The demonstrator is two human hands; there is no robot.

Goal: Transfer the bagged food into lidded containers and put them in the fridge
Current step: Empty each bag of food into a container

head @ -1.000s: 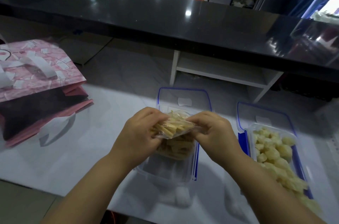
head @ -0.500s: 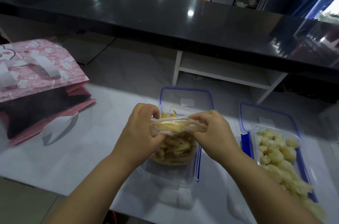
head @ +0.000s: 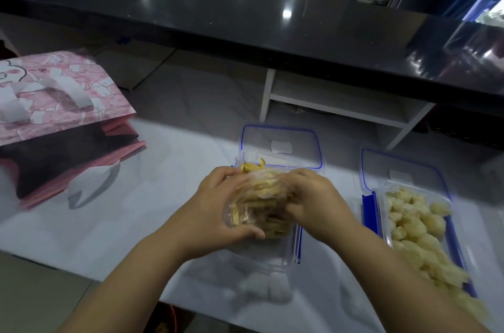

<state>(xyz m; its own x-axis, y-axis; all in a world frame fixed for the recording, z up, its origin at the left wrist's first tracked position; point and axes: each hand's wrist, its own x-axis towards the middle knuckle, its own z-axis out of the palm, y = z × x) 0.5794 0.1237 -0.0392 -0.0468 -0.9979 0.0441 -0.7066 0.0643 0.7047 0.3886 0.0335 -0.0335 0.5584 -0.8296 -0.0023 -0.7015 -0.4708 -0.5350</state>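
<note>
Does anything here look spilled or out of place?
Nothing looks spilled. The left hand and right hand hold the clear plastic bag of yellow strips over the clear blue-rimmed container. Only the pink patterned paper bag lies tipped on its side.

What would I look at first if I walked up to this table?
Most likely the two hands in the middle: the left hand and right hand both grip a clear bag of yellow food strips over an open clear container. Next come the pale lumpy chunks heaped in the right-side container, and the pink patterned bag lying at the far left of the white table.
</note>
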